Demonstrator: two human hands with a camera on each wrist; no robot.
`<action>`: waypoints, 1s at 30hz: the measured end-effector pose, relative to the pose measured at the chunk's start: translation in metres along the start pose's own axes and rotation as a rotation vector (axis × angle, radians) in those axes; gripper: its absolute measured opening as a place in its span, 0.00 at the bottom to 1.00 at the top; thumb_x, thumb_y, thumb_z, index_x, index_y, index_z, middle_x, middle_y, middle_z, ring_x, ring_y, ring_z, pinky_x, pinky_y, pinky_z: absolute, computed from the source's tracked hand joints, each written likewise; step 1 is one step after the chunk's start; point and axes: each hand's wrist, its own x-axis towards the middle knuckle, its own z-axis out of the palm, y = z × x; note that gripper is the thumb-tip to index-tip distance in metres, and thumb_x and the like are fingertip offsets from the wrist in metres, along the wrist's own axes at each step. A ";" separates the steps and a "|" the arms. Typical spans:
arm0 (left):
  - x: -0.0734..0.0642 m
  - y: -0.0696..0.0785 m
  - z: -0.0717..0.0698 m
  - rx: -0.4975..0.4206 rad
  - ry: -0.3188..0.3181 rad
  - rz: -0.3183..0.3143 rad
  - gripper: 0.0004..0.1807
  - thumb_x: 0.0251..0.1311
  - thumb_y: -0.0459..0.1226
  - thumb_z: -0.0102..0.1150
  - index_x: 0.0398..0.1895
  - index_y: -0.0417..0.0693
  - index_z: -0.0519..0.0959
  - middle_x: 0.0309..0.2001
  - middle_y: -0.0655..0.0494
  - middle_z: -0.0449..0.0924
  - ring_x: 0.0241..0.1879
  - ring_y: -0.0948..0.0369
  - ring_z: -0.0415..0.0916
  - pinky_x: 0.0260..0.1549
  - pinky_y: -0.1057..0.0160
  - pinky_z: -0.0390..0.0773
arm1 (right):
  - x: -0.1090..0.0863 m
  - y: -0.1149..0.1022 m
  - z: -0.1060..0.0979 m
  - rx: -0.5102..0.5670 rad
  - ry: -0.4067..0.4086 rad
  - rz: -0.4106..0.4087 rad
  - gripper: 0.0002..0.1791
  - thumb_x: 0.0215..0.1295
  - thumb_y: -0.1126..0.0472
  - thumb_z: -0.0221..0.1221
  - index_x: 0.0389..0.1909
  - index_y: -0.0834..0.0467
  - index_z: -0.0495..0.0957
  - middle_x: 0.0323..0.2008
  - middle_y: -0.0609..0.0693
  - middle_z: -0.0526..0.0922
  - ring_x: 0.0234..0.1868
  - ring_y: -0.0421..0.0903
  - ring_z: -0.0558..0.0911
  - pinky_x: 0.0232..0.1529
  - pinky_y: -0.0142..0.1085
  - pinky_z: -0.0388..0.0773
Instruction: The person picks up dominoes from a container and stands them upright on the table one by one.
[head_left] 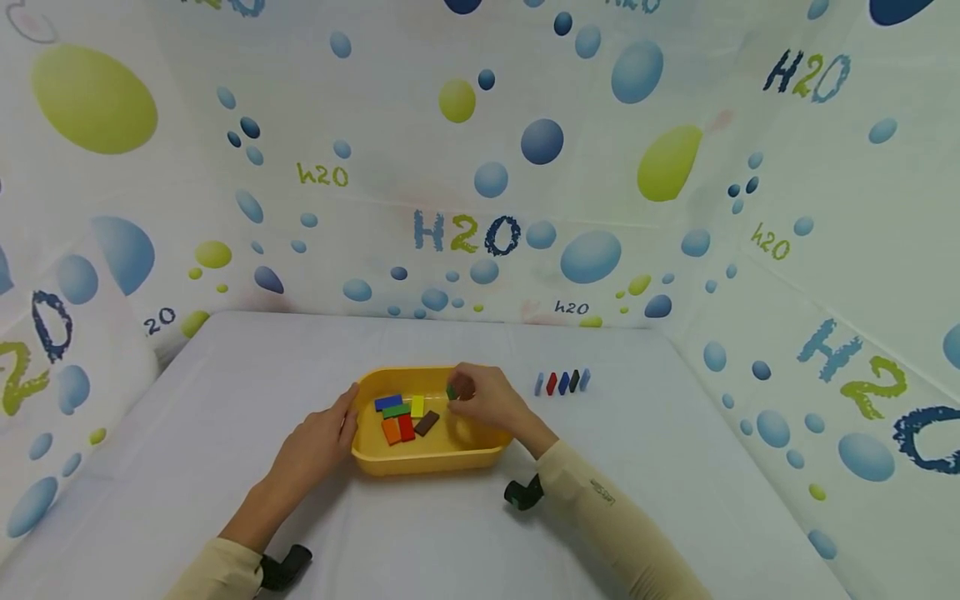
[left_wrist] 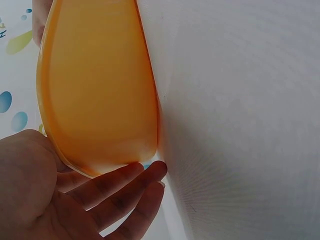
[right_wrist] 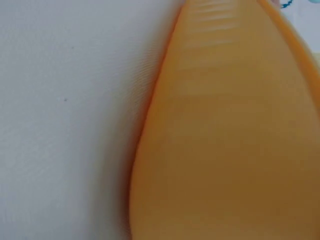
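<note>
At the left, the person's left hand (head_left: 318, 437) rests against the left end of a yellow tray (head_left: 427, 460) on the counter (head_left: 247, 400); its fingers are extended, slightly apart, touching the tray's outer wall. The right hand (head_left: 489, 398) is over the tray's right part, its fingers pinching a small green piece (head_left: 451, 390). A brown patch (head_left: 465, 386) shows there too; whether it is a second piece cannot be told.

The blocks lying in the tray are left of those pinching fingers. Outside the tray, to their right, a row of thin pieces stands on end; it runs left to right, each piece's long axis upright with a slight lean in the view. The right hand is the nearer to it, the left well apart.

Counted from the left, the tray bears six blocks: one blue block (head_left: 388, 403), one orange block (head_left: 391, 431), one green block (head_left: 396, 411), one red block (head_left: 406, 427), one yellow block (head_left: 417, 407) and one brown block (head_left: 427, 423), set aslant. The row has five: pale blue piece (head_left: 538, 383), red piece (head_left: 552, 383), dark blue piece (head_left: 564, 383), blackish piece (head_left: 574, 381) and another pale blue (head_left: 585, 380).
</note>
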 end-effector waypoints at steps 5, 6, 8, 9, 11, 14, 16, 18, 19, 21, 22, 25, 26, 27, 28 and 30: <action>0.003 -0.001 0.000 -0.001 -0.004 0.002 0.29 0.78 0.36 0.49 0.76 0.30 0.62 0.22 0.55 0.65 0.20 0.59 0.63 0.21 0.59 0.69 | -0.005 0.000 -0.007 0.010 0.033 -0.008 0.16 0.66 0.64 0.71 0.53 0.59 0.81 0.40 0.44 0.82 0.42 0.45 0.80 0.48 0.37 0.80; 0.004 -0.001 0.000 0.000 -0.005 0.002 0.29 0.77 0.36 0.49 0.76 0.30 0.62 0.22 0.55 0.66 0.20 0.59 0.63 0.20 0.59 0.69 | -0.006 0.000 -0.008 0.013 0.040 -0.008 0.17 0.66 0.64 0.71 0.54 0.60 0.81 0.40 0.44 0.82 0.42 0.45 0.80 0.49 0.37 0.80; 0.005 -0.001 0.000 0.003 -0.008 0.000 0.29 0.77 0.36 0.49 0.76 0.30 0.62 0.22 0.55 0.66 0.20 0.59 0.63 0.21 0.59 0.69 | -0.008 0.001 -0.010 0.018 0.057 -0.008 0.17 0.66 0.63 0.71 0.54 0.60 0.81 0.41 0.45 0.83 0.43 0.45 0.80 0.49 0.37 0.81; 0.005 -0.002 0.000 0.006 -0.009 0.001 0.29 0.77 0.36 0.49 0.76 0.30 0.62 0.22 0.55 0.66 0.20 0.59 0.63 0.21 0.59 0.69 | -0.009 0.001 -0.011 0.023 0.066 -0.007 0.17 0.66 0.63 0.71 0.54 0.60 0.81 0.41 0.45 0.83 0.43 0.45 0.81 0.49 0.36 0.81; 0.007 -0.002 0.000 0.011 -0.013 -0.002 0.30 0.78 0.36 0.49 0.76 0.30 0.61 0.22 0.55 0.66 0.20 0.58 0.63 0.21 0.59 0.69 | -0.011 0.002 -0.014 0.033 0.088 -0.009 0.17 0.66 0.64 0.71 0.54 0.60 0.82 0.41 0.45 0.83 0.43 0.44 0.81 0.49 0.36 0.81; 0.008 -0.003 0.000 0.017 -0.021 -0.007 0.30 0.78 0.36 0.48 0.77 0.30 0.61 0.22 0.54 0.67 0.20 0.58 0.63 0.21 0.58 0.70 | -0.014 0.003 -0.019 0.051 0.125 -0.028 0.17 0.65 0.65 0.71 0.53 0.61 0.81 0.40 0.45 0.84 0.42 0.45 0.82 0.49 0.37 0.81; 0.009 -0.003 0.000 0.022 -0.021 -0.009 0.30 0.78 0.36 0.48 0.77 0.30 0.61 0.23 0.53 0.68 0.20 0.58 0.64 0.22 0.58 0.71 | -0.015 0.005 -0.023 0.060 0.143 -0.039 0.16 0.65 0.65 0.71 0.52 0.61 0.81 0.40 0.46 0.84 0.42 0.45 0.82 0.49 0.37 0.81; 0.009 -0.004 0.000 0.026 -0.023 -0.010 0.30 0.78 0.36 0.49 0.77 0.30 0.61 0.24 0.53 0.70 0.21 0.58 0.65 0.22 0.58 0.72 | -0.017 0.007 -0.026 0.076 0.153 -0.048 0.16 0.65 0.65 0.71 0.52 0.62 0.81 0.40 0.46 0.84 0.42 0.45 0.82 0.49 0.37 0.81; 0.009 -0.004 0.000 0.029 -0.024 -0.011 0.30 0.78 0.36 0.49 0.77 0.30 0.61 0.24 0.53 0.70 0.21 0.57 0.65 0.23 0.58 0.73 | -0.017 0.008 -0.027 0.081 0.155 -0.046 0.16 0.65 0.65 0.71 0.52 0.62 0.81 0.39 0.46 0.84 0.41 0.45 0.82 0.49 0.37 0.82; 0.009 -0.005 0.000 0.027 -0.029 -0.013 0.30 0.78 0.37 0.49 0.77 0.30 0.61 0.25 0.53 0.71 0.21 0.57 0.65 0.23 0.58 0.73 | -0.018 0.010 -0.029 0.091 0.158 -0.043 0.16 0.65 0.66 0.71 0.51 0.62 0.81 0.39 0.46 0.84 0.41 0.45 0.82 0.49 0.37 0.82; 0.009 -0.005 -0.001 0.022 -0.035 -0.016 0.30 0.78 0.37 0.48 0.77 0.30 0.60 0.24 0.53 0.70 0.21 0.57 0.65 0.23 0.58 0.72 | -0.019 0.012 -0.030 0.094 0.161 -0.041 0.16 0.65 0.66 0.71 0.51 0.63 0.81 0.39 0.46 0.84 0.41 0.45 0.82 0.48 0.37 0.82; 0.009 -0.003 -0.002 0.007 -0.049 -0.023 0.30 0.78 0.37 0.48 0.77 0.30 0.60 0.24 0.53 0.69 0.20 0.58 0.64 0.22 0.58 0.71 | -0.021 0.014 -0.032 0.092 0.176 -0.031 0.16 0.64 0.67 0.71 0.51 0.63 0.81 0.39 0.47 0.85 0.41 0.45 0.83 0.48 0.38 0.82; 0.009 -0.002 -0.003 0.004 -0.050 -0.024 0.30 0.78 0.37 0.48 0.77 0.30 0.60 0.24 0.53 0.69 0.21 0.58 0.64 0.22 0.58 0.70 | -0.022 0.014 -0.033 0.089 0.184 -0.031 0.16 0.64 0.67 0.71 0.51 0.63 0.81 0.39 0.47 0.85 0.41 0.45 0.83 0.48 0.38 0.82; 0.009 -0.001 -0.003 0.005 -0.052 -0.025 0.30 0.78 0.37 0.48 0.77 0.30 0.60 0.24 0.53 0.70 0.20 0.58 0.64 0.22 0.58 0.70 | -0.023 0.015 -0.034 0.091 0.188 -0.030 0.16 0.64 0.68 0.71 0.51 0.64 0.81 0.40 0.47 0.85 0.41 0.46 0.83 0.48 0.39 0.82; 0.009 -0.001 -0.004 0.005 -0.051 -0.025 0.30 0.78 0.37 0.49 0.77 0.30 0.60 0.25 0.53 0.71 0.21 0.58 0.64 0.22 0.58 0.71 | -0.024 0.015 -0.036 0.095 0.194 -0.033 0.16 0.64 0.68 0.71 0.51 0.64 0.81 0.40 0.48 0.85 0.41 0.46 0.83 0.48 0.39 0.83; 0.009 0.001 -0.005 0.013 -0.050 -0.024 0.30 0.78 0.37 0.49 0.77 0.30 0.61 0.26 0.52 0.72 0.21 0.58 0.64 0.22 0.58 0.72 | -0.027 0.015 -0.039 0.107 0.204 -0.042 0.16 0.64 0.69 0.71 0.51 0.64 0.81 0.40 0.48 0.85 0.41 0.47 0.83 0.47 0.39 0.83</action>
